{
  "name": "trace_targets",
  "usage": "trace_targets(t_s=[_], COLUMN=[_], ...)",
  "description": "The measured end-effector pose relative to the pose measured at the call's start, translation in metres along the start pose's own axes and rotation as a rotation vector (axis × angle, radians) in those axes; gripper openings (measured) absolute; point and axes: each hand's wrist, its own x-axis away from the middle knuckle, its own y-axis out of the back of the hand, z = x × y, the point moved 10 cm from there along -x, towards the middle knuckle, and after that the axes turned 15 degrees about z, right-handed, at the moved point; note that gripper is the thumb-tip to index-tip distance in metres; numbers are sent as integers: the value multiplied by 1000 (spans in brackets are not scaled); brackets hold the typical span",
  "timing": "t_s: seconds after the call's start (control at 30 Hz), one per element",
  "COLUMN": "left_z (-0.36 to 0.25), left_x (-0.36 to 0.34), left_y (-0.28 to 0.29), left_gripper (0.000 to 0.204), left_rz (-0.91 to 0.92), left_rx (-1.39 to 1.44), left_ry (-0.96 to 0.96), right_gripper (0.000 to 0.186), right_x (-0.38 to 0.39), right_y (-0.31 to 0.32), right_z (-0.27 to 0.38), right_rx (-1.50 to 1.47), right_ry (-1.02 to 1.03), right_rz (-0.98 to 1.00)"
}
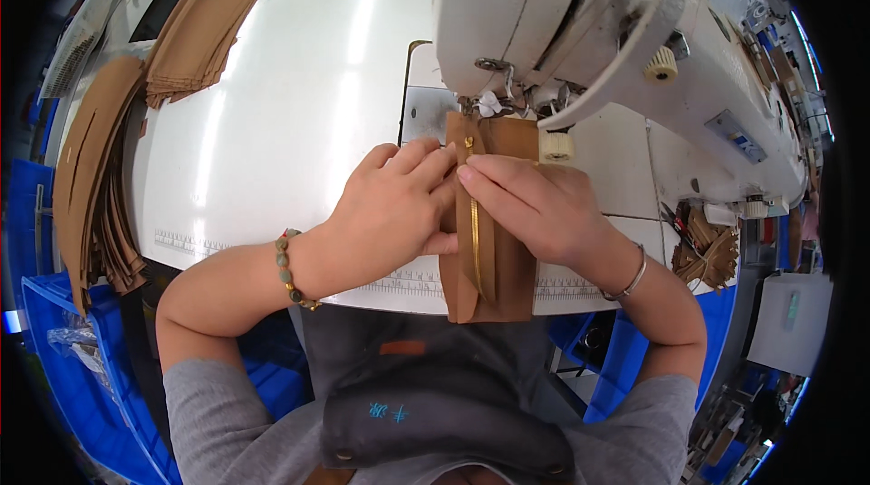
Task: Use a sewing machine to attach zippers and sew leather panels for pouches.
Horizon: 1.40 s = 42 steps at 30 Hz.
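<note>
A brown panel [512,281], of leather or a similar sheet, lies lengthwise under the sewing machine's needle area, its near end hanging over the table's front edge. Along it runs a gold-toothed zipper [476,240] on brown tape, with a gold pull near the far end. My left hand [394,199] has curled fingers at the panel's left edge, the thumb lower down against it. From the right, my right hand [544,208] pinches the zipper's edge, thumb and index together. Both hands' fingertips nearly meet just below the presser foot, which is partly hidden.
The white sewing machine [507,14] covers the far right of the white table [272,140]. Brown panels are stacked [204,36] at far left, with long brown strips [91,177] hanging beside them. Bundled brown pieces [707,249] lie at right. Blue bins [82,376] stand below left.
</note>
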Motion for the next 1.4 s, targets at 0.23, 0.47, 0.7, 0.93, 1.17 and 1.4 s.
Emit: trace_targets(t_s=[0.23,0.47,0.7,0.93,1.17,1.4], left_z=[2,11,12,12,10,7], left_x=[3,-1,-1,-1,0,0], left_y=[6,1,-6,-4,0,-2], left_gripper=[79,93,93,93,93,94], left_rz=[-98,-8,52,45,28,66], left_rx=[118,107,73,100,49,27], left_ry=[-8,100,115,111,120,128], right_gripper=[36,37,38,34,29,29], right_x=[8,3,3,2,1,-1], right_y=[-34,-34,-31,-32,-35,-33], right_z=[-15,-10,-8,-10,-12,-18], right_rx=[-84,-43,-60,-56,-73,-83], right_ry=[-118,-90,-52,-107,-150,-184], right_rz=[53,130,141,146,166,89])
